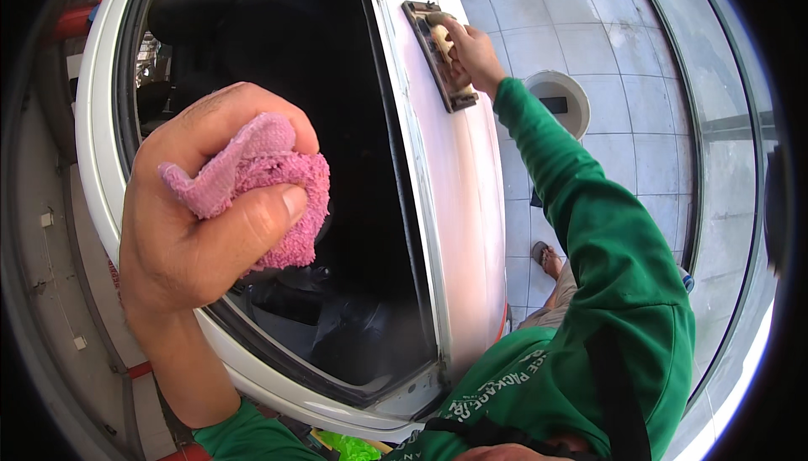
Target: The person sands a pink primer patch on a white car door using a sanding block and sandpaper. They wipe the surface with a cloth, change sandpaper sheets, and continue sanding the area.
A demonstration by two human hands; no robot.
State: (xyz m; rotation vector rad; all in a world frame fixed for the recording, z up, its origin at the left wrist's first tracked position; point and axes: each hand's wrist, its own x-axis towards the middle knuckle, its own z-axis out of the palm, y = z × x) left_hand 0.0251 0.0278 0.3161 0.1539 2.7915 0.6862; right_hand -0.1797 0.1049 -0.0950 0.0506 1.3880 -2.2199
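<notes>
My left hand (189, 200) is raised close in front, fingers and thumb closed round a crumpled pink terry cloth (290, 179). Behind it is the dark window (362, 116) of a white car. On the far right, my right hand (473, 53) grips the handle of a long, flat sanding block (433, 65). The block lies along the car's body panel (467, 200) beside the window frame. That panel looks dull and patchy, with whitish and pinkish areas. Part of the block's handle is hidden under my fingers.
A white bucket (572, 95) with a dark rectangular thing in it stands on the tiled floor (648, 158) right of the car. My sandalled foot (547, 257) is beside the panel. A glass wall (728, 158) runs along the right; bright green material (349, 446) shows at the bottom.
</notes>
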